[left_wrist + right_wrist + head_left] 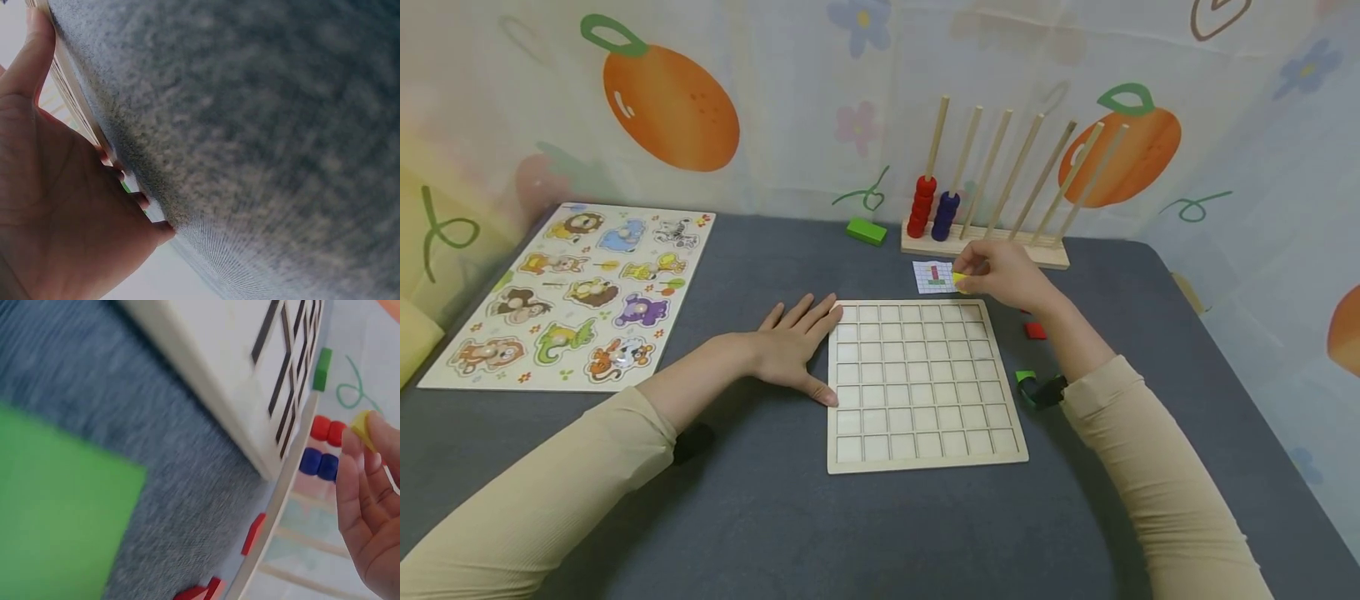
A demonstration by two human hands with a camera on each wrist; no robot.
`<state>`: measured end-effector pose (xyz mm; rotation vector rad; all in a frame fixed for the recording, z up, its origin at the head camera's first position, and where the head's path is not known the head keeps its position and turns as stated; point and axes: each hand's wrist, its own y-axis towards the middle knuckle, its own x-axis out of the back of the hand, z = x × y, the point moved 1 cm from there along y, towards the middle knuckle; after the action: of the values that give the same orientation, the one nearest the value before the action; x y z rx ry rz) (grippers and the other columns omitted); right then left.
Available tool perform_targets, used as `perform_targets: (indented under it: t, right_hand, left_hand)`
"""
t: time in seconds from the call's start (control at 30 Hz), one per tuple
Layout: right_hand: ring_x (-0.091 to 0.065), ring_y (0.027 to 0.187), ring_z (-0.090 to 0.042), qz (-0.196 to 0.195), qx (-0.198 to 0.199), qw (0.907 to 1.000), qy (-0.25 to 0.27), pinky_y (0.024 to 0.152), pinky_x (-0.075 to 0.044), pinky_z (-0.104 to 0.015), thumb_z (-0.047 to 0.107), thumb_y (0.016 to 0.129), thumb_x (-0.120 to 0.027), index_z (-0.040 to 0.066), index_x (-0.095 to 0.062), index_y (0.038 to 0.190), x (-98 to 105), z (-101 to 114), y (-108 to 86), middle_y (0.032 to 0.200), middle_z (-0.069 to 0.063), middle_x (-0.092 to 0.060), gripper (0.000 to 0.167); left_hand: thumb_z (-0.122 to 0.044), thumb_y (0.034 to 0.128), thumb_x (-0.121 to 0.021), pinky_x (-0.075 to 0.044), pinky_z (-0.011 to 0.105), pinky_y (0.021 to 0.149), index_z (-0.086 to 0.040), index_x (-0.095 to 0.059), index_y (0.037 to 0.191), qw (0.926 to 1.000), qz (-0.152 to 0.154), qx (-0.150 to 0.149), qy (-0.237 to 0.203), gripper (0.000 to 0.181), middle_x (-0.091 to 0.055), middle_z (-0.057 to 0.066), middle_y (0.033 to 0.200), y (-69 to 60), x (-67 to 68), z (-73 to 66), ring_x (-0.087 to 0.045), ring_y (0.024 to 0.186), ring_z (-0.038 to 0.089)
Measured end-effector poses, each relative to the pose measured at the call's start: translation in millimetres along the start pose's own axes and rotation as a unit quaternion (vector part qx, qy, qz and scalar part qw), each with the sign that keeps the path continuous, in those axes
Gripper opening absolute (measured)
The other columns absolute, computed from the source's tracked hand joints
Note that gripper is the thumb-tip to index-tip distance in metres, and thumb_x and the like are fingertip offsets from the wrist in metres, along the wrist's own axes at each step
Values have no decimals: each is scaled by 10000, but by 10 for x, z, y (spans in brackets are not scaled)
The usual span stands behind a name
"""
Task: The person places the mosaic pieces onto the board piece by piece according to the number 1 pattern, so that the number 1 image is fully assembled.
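A wooden grid board [927, 463] with rows of square cells lies on the dark table. My left hand [793, 346] rests with spread fingers along its left edge, the thumb touching the frame; the left wrist view shows the hand [75, 206] from the palm side. Beyond the board's far right corner, my right hand [1011, 273] pinches a small yellow block [361, 429] between thumb and fingers. Just beside that block lies a small gridded card [927, 279] with a red and green figure, partly covered by the fingers. How the yellow block is shaped is hard to tell.
A wooden counting rack [985, 243] with red and blue beads stands at the back. Near it lies a green block [867, 232]. Red pieces [1035, 331] and a green piece [1025, 376] lie right of the board. An animal puzzle [576, 292] occupies the left.
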<state>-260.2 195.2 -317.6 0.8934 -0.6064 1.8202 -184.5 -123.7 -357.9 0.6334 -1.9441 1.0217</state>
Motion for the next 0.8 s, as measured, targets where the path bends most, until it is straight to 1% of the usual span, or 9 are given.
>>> perform_targets:
  t: [0.2, 0.33, 0.43, 0.53, 0.6, 0.7, 0.8]
  right_hand:
    - [-640, 861, -245, 342, 159, 9988, 324, 721, -522, -303, 100, 898, -707, 50, -698, 1127, -39, 121, 40, 994, -119, -630, 234]
    - [-650, 853, -237, 630, 269, 9965, 483, 735, -541, -338, 99, 897, -708, 40, -710, 1113, -84, 236, 53, 1005, -123, -655, 223]
    - [-674, 823, -284, 912, 329, 9929, 690, 751, -575, -379, 97, 897, -710, 15, -707, 1096, -136, 321, 66, 961, -123, -667, 215]
    - [-708, 824, -330, 1180, 228, 9876, 1011, 773, -599, -399, 87, 904, -701, -12, -694, 1085, -205, 377, 90, 911, -121, -678, 207]
    - [-724, 842, -328, 1303, 120, 9851, 1119, 781, -605, -381, 94, 911, -697, -3, -691, 1070, -251, 406, 99, 893, -107, -688, 186]
    - [-725, 843, -324, 1441, 61, 9828, 1153, 784, -603, -370, 106, 915, -694, 19, -687, 1043, -310, 440, 107, 864, -106, -702, 155]
    - [-697, 814, -307, 1571, 76, 9822, 1026, 771, -582, -349, 131, 910, -699, 55, -687, 1007, -363, 471, 113, 832, -84, -705, 124]
  left_hand:
    - [-735, 729, -699, 74, 652, 1207, -157, 84, 1599, 10000, -7, 4, 16, 1305, 207, 43, 1672, 2, 2, 14, 180, 1551, 350]
    - [-741, 728, -695, 74, 651, 1208, -161, 89, 1599, 10000, 0, 20, 33, 1307, 211, 41, 1671, 4, 0, 20, 183, 1550, 346]
    - [-737, 729, -697, 75, 651, 1207, -163, 88, 1599, 10000, -7, 17, 18, 1305, 210, 41, 1671, 3, 2, 19, 185, 1550, 345]
    - [-734, 730, -699, 79, 651, 1206, -164, 88, 1599, 10000, -4, 4, -27, 1304, 211, 38, 1671, 7, -2, 13, 188, 1550, 343]
    - [-734, 731, -698, 80, 651, 1206, -163, 89, 1599, 10000, -1, 2, -33, 1304, 211, 37, 1671, 9, -6, 9, 189, 1549, 343]
    - [-738, 728, -698, 80, 648, 1207, -164, 90, 1599, 10000, 7, 34, -23, 1307, 211, 34, 1671, 15, -12, 4, 188, 1550, 341]
    - [-740, 726, -698, 79, 645, 1209, -166, 91, 1599, 10000, 17, 74, 0, 1310, 211, 31, 1671, 19, -11, 0, 186, 1551, 339]
